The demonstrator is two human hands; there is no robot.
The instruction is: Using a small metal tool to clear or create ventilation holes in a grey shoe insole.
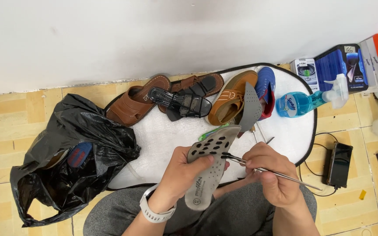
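Sitting on a tiled floor, the person faces a white mat [162, 140] that bears brown sandals [132, 105], a black sandal [182, 104], a tan shoe [230, 98] and a blue shoe [265, 87]; a black plastic bag [66, 148] lies just left of it and a blue spray bottle [305, 100] lies on its right edge. The left hand [182, 172] grips a grey perforated insole [208, 168], held above the lap. The right hand [270, 175] pinches metal tweezers [259, 168], tips at one of the holes. Judging by this, picking at the insole's holes is underway; which are done I cannot tell.
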